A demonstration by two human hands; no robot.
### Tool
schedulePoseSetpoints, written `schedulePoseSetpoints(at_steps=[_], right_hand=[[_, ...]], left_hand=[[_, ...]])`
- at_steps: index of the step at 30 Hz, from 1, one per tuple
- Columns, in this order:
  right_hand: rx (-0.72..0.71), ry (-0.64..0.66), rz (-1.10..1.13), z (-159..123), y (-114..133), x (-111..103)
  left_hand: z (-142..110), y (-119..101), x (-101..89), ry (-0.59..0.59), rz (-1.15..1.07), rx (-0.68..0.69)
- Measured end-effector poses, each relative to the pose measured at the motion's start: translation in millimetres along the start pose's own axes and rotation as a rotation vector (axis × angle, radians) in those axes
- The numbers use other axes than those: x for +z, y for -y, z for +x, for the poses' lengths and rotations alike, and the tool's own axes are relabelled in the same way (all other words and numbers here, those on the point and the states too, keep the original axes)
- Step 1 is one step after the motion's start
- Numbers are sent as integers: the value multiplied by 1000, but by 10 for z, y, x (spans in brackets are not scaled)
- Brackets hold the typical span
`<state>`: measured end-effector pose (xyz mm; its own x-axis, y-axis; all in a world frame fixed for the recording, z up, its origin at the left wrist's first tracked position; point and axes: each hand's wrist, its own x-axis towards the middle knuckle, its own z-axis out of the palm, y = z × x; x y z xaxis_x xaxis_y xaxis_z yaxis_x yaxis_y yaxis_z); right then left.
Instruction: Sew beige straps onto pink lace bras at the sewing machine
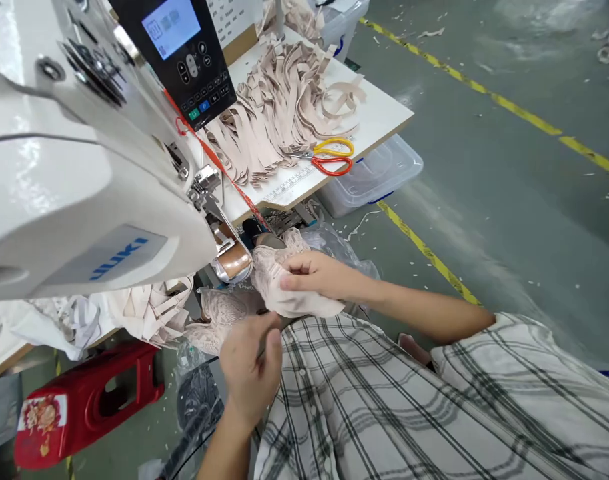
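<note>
My right hand (317, 275) is closed on a pale pink lace bra (279, 277), thumb on top and fingers curled round the cloth. The bra hangs just in front of my shirt, right beside the rounded arm end (234, 260) of the sewing machine. Nearer to me, on the left, my left hand (251, 367) has its thumb apart from its bent fingers and appears to hold nothing. Its fingertips come close to the bra's lower edge. More pink lace (224, 310) lies behind the left hand, below the machine.
A white JUKI sewing machine (99, 167) with a control panel (184, 63) fills the left. Cut beige straps (284, 100) and scissors (333, 157) lie on the table (384, 113). Below are a clear plastic box (379, 173) and a red stool (89, 400).
</note>
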<state>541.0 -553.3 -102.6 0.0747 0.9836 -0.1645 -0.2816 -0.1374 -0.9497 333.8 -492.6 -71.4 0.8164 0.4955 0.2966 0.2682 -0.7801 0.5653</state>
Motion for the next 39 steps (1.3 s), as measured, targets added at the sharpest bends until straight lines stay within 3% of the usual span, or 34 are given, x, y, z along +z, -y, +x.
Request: schedulePoseSetpoints(at_steps=[2,4,5,7,8,10,13,15,17,19,24,28,31,34,37,39], right_hand=[[-22,240,-131,14,68,10],[-91,417,-416,50,101,51],[-135,412,-618,73,93,78],[-245,253,-1049,125,23,129],[-314,152,-1217,154,-35,147],[-451,23,-1393,212,-174,159],[-603,-25,-1345,274,-349,132],[-617,-112,-1211,278,-402,116],[-580,-241,-1078,256,-411,125],[-524,-286,-1014,228,-399,163],[-449,-137,-1057,212,-400,265],[-522,-139,-1110,263,-440,248],[-476,-124,-1037,289,-422,239],[-536,-199,-1029,273,-411,308],[-662,-298,-1081,308,-514,405],[-654,-283,-1167,366,-584,391]], left_hand=[[120,18,-124,-3,60,155],[228,72,-140,179,138,135],[270,122,-114,241,170,36],[323,264,-25,316,129,-261],[334,345,28,341,5,-412],[331,498,133,399,-455,-664],[270,649,254,349,-1173,-863],[204,687,287,240,-1287,-877],[138,686,275,171,-1154,-818],[96,660,231,154,-951,-740],[94,587,156,122,-654,-623],[94,626,176,144,-583,-643],[81,632,160,144,-545,-643],[88,611,168,114,-514,-583],[163,680,267,72,-572,-673],[232,758,338,46,-594,-717]])
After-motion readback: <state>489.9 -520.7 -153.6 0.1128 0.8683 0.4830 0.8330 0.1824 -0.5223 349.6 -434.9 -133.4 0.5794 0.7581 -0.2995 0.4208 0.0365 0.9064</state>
